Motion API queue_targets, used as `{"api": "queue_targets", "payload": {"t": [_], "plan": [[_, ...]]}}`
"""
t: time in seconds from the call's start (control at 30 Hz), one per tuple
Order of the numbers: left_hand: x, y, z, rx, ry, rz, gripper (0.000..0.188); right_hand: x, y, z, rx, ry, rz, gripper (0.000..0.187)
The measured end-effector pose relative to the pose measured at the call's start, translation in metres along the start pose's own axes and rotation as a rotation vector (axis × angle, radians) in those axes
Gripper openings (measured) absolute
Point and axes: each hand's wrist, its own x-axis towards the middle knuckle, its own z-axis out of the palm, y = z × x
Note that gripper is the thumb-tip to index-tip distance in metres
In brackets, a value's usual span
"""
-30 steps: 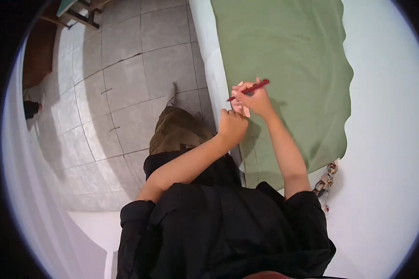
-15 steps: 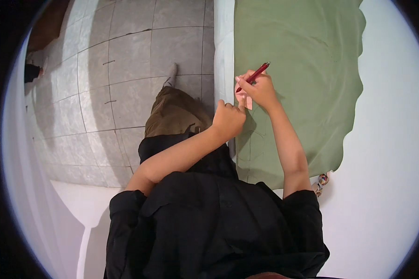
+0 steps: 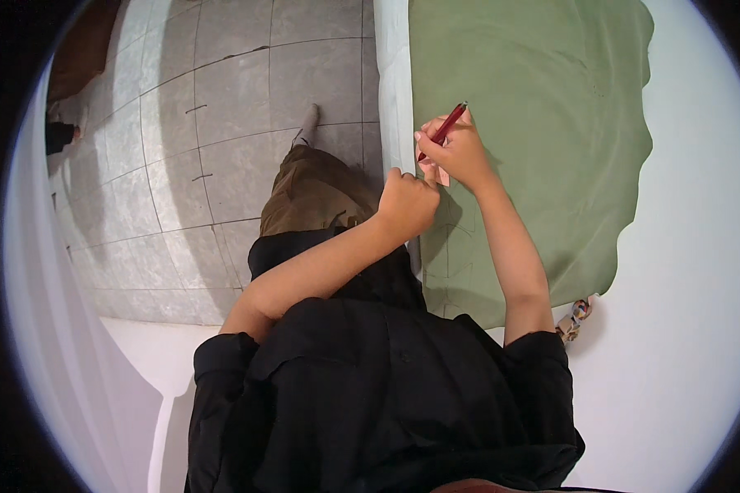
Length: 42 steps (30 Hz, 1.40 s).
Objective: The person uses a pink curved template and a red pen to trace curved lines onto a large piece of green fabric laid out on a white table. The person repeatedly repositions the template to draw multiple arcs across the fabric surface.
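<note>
A dark red pen (image 3: pixel 450 123) is gripped in my right hand (image 3: pixel 462 158), between thumb and fingers. It leans with its top away from me and its tip down at a small pink paper (image 3: pixel 444 176). This paper lies by the left edge of the green cloth (image 3: pixel 543 123), mostly covered by my hands. My left hand (image 3: pixel 409 202) is closed, its fingers curled, with the index finger reaching onto the paper and holding it down. Any marks on the paper are too small to make out.
A white strip (image 3: pixel 395 90) runs along the cloth's left side. Beyond it lies the grey tiled floor (image 3: pixel 222 148), with my leg in brown trousers (image 3: pixel 304 193). A multicoloured patterned item (image 3: pixel 574 316) sits by the cloth's near right corner, on a white surface (image 3: pixel 674 329).
My right hand and the pen have shifted slightly away from me and to the left. The left hand stays at the paper. The whole view has moved a little.
</note>
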Motion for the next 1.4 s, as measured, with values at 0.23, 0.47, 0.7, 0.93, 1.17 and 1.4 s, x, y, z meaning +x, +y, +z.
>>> {"api": "queue_targets", "payload": {"t": [0.23,0.47,0.7,0.93,1.17,1.4], "plan": [[-0.002,0.000,0.003,-0.011,0.081,-0.012,0.063,-0.001,0.000,-0.001,-0.131,-0.037,-0.005,0.020],[-0.001,0.000,0.006,-0.014,0.089,-0.010,0.063,0.001,-0.003,0.002,-0.153,-0.042,0.012,0.019],[-0.002,0.001,0.002,-0.028,0.050,-0.008,0.060,0.002,0.000,0.004,0.097,0.078,-0.022,0.026],[-0.001,0.002,0.001,-0.012,0.052,-0.013,0.061,0.000,-0.003,0.002,0.023,0.005,0.002,0.025],[-0.001,0.002,-0.002,-0.017,0.025,-0.020,0.061,0.001,-0.002,0.003,-0.013,-0.007,-0.050,0.026],[-0.001,0.004,0.000,0.018,0.034,-0.009,0.058,0.008,0.001,0.006,-0.002,0.058,-0.084,0.023]]}}
